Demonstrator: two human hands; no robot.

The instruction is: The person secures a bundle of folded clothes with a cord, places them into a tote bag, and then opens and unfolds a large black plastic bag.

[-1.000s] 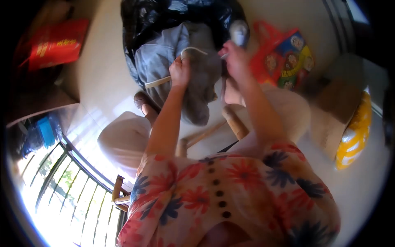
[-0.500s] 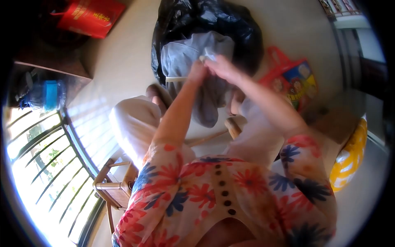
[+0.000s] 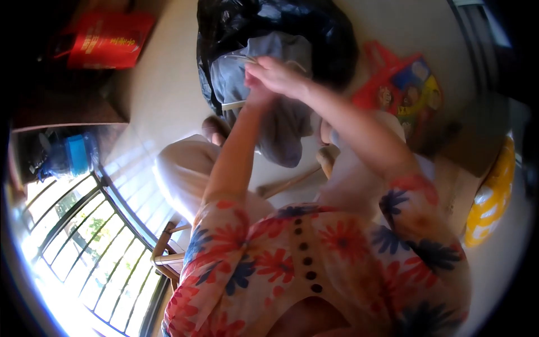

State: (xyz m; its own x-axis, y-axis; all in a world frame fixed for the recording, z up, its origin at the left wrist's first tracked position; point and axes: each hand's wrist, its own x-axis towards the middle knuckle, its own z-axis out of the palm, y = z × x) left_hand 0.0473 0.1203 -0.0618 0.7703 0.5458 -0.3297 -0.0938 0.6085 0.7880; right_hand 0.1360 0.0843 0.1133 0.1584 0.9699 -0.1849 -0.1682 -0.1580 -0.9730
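Drawn together, the right hand [image 3: 276, 77] now overlaps the left hand [image 3: 258, 94] over grey cloth [image 3: 283, 140].
Right fingertips pinch a pale strip [image 3: 241, 57]; left grip: cannot tell.

Both arms reach forward and converge in front of the body. The left forearm [image 3: 231, 163] runs ahead and slightly inward; the right forearm [image 3: 359, 129] slants more sharply across to the left. The hands meet — right hand [image 3: 276, 76] over left hand [image 3: 258, 92], partly covering it. The right fingers point left, their tips bunched near the left hand — blur hides their exact grip, and the left fingers are mostly hidden.
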